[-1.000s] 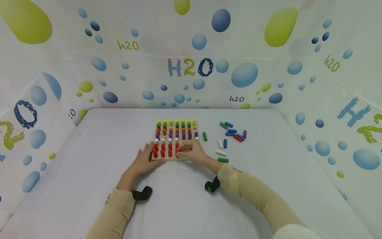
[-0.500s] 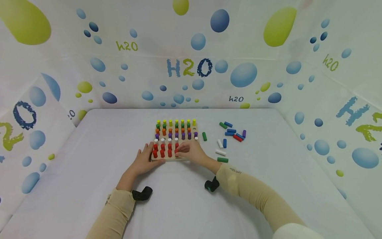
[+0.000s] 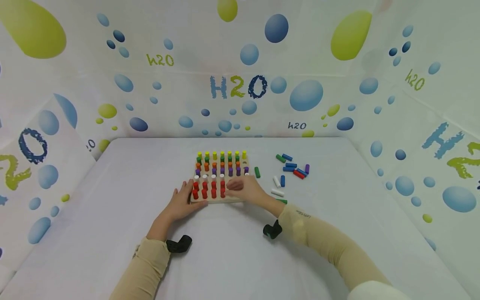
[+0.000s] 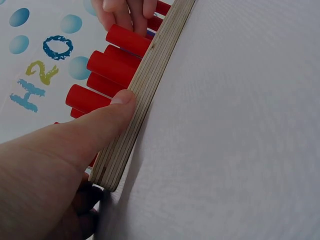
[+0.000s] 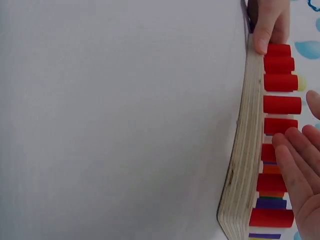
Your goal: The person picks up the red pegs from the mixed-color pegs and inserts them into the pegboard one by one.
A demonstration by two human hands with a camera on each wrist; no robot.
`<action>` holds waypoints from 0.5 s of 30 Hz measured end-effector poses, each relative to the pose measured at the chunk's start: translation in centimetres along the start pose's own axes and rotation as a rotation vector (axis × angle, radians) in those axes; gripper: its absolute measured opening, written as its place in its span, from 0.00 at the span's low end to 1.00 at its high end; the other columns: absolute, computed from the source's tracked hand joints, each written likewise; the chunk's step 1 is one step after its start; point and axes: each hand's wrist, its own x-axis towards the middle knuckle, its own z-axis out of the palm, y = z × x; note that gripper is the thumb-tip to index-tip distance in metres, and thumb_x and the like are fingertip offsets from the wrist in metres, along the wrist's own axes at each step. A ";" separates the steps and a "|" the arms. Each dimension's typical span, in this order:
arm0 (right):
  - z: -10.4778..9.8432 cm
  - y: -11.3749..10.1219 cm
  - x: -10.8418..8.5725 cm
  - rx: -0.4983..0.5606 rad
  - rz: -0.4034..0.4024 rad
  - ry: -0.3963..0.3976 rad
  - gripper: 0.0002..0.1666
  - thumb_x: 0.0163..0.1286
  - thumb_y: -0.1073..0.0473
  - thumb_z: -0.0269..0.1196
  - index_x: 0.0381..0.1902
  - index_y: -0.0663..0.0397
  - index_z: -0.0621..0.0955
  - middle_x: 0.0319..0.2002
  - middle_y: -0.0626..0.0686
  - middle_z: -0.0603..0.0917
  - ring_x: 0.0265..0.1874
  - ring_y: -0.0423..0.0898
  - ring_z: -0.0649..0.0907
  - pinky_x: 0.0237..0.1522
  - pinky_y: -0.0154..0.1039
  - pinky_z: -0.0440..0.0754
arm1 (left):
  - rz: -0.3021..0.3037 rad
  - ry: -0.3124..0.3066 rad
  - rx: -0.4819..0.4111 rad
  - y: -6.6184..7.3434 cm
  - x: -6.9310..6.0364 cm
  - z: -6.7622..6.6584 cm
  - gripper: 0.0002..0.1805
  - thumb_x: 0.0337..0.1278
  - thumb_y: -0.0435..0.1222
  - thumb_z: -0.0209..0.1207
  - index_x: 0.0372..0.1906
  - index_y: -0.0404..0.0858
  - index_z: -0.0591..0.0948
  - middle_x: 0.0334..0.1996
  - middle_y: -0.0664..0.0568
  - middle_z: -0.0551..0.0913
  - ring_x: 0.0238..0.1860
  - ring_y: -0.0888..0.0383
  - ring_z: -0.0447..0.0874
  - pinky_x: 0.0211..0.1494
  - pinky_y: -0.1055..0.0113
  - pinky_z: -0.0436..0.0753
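A wooden pegboard [image 3: 218, 202] carries rows of upright pegs: yellow, green, orange, purple, white and red from back to front. My left hand [image 3: 181, 201] holds its front left corner, thumb [image 4: 122, 102] against the front edge and fingers along the left side. Over the board's right front part, my right hand [image 3: 247, 189] is just right of a standing red peg [image 3: 223, 193]. In the right wrist view, the right hand's fingers [image 5: 297, 170] are fairly straight, with thumb apart and nothing pinched. That hand hides some pegs behind it in the head view.
Loose pegs lie right of the board: green [image 3: 257, 172], white [image 3: 277, 192], blue [image 3: 288, 169], red [image 3: 298, 174] and purple [image 3: 307, 168]. A white cloth [image 3: 221, 250] covers the table, and a printed curtain [image 3: 195, 54] surrounds it.
My right hand has let go of the front red peg and shifted slightly right, leaving that peg standing in the board. The left hand stays at the corner.
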 end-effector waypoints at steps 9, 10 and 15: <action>-2.2 -0.3 -0.8 -0.006 -0.031 0.032 0.20 0.58 0.55 0.66 0.46 0.60 0.82 0.42 0.54 0.84 0.42 0.44 0.83 0.43 0.34 0.79 | 0.003 0.002 0.001 -0.2 0.1 0.0 0.57 0.47 0.59 0.59 0.70 0.28 0.44 0.69 0.34 0.47 0.70 0.40 0.36 0.67 0.44 0.32; -2.5 -0.2 -0.8 -0.013 -0.039 0.039 0.20 0.58 0.56 0.66 0.46 0.60 0.82 0.42 0.54 0.84 0.42 0.45 0.82 0.44 0.34 0.80 | 0.004 0.003 0.001 -0.2 0.1 -0.1 0.57 0.47 0.59 0.59 0.70 0.28 0.44 0.69 0.34 0.47 0.70 0.40 0.36 0.67 0.44 0.32; -3.7 0.2 -1.1 -0.015 -0.053 0.078 0.18 0.58 0.59 0.66 0.46 0.62 0.81 0.42 0.56 0.84 0.42 0.47 0.82 0.45 0.35 0.79 | 0.005 0.002 0.005 -0.1 0.1 -0.1 0.57 0.47 0.59 0.59 0.70 0.28 0.45 0.69 0.34 0.47 0.70 0.40 0.36 0.67 0.44 0.32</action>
